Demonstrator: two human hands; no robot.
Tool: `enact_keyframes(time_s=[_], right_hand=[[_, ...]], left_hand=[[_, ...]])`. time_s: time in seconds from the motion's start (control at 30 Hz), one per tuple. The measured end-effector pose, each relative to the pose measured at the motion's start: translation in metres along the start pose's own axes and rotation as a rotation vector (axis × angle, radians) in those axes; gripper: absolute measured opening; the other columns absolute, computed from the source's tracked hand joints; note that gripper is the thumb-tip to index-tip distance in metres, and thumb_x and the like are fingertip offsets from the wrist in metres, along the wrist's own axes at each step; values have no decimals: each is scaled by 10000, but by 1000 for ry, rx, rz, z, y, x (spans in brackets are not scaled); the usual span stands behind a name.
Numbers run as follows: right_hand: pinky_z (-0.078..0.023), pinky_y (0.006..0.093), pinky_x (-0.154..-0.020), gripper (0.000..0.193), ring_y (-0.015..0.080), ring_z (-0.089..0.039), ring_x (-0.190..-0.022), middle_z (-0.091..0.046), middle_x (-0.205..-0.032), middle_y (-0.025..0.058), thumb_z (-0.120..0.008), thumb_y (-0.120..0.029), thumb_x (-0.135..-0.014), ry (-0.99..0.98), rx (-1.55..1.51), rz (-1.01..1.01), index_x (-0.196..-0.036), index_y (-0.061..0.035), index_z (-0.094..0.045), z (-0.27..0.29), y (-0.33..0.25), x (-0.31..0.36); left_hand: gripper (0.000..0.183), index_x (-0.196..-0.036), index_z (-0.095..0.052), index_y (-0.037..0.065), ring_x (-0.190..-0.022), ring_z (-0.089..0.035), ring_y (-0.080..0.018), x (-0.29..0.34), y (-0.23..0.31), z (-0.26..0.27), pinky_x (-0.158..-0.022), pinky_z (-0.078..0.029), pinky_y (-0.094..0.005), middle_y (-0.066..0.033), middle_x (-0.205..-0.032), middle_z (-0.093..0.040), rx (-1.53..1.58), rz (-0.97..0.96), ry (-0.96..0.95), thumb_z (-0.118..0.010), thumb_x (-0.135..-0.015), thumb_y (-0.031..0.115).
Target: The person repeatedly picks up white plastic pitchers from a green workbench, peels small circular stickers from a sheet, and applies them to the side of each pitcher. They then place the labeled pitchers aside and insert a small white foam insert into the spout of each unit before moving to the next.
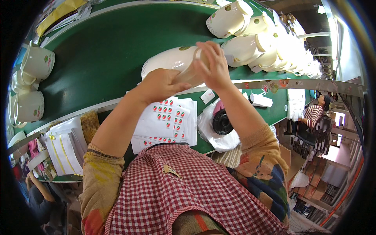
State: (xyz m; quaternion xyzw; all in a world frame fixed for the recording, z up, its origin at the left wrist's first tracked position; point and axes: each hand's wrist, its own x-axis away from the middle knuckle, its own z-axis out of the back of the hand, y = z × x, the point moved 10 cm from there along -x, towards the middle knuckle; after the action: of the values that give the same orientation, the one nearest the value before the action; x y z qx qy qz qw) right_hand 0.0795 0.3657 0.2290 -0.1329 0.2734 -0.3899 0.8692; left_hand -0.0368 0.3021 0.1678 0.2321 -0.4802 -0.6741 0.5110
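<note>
At the far left, two cream mugs (34,84) with small printed motifs are seen on the green conveyor belt (105,51), which bends across the upper part of the view. Below the belt edge, a bundle of white paper packs (64,147) tied with yellow bands is placed on a lower green shelf (201,145). Next to it, several sheets of small red and green stickers (166,119) are spread on the same shelf.

In the middle, a cream ceramic pitcher (170,62) is held tilted above the belt, apart from the surface. The left hand (158,84) is closed around its lower side, and the right hand (213,64) is pressed on its upper end with fingers curled over it.

To the right of the stickers, a black round object on a white plastic bag (219,131) is lying. Further right, a long row of the same cream pitchers (254,45) is lined along the belt. At the far right, another person in a striped top (313,113) is seated near cardboard boxes (317,180) and bright windows.
</note>
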Motion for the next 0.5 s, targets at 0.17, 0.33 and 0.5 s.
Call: enact_keyframes(time_s=[0.17, 0.33, 0.5], right_hand=[[-366, 460, -1015, 600, 356, -472, -1198, -515, -1288, 128, -608, -442, -804, -81, 46, 52, -1320, -150, -519, -7, -4, -6], [-418, 482, -981, 637, 388, -507, -1145, -510, -1270, 170, -546, -544, -844, -36, 100, 550, -1349, -160, -489, -6, -35, -2], [-415, 473, -970, 539, 414, -516, -1111, -555, -1254, 191, -578, -462, -843, 101, 40, 146, -1251, -110, -579, -13, -8, -7]], left_hand=[[339, -899, -658, 8, -659, -612, -210, 6, -18, -12, -613, -470, -347, -98, -708, -645, 28, -11, 208, -686, -873, 345], [304, -829, -670, 4, -633, -504, -65, 1, -62, 12, -538, -433, -267, -6, -677, -600, 399, 47, 198, -734, -845, 301], [401, -775, -585, 31, -528, -518, -257, 32, 4, -7, -522, -446, -360, -160, -633, -568, -68, -158, 710, -706, -845, 407]])
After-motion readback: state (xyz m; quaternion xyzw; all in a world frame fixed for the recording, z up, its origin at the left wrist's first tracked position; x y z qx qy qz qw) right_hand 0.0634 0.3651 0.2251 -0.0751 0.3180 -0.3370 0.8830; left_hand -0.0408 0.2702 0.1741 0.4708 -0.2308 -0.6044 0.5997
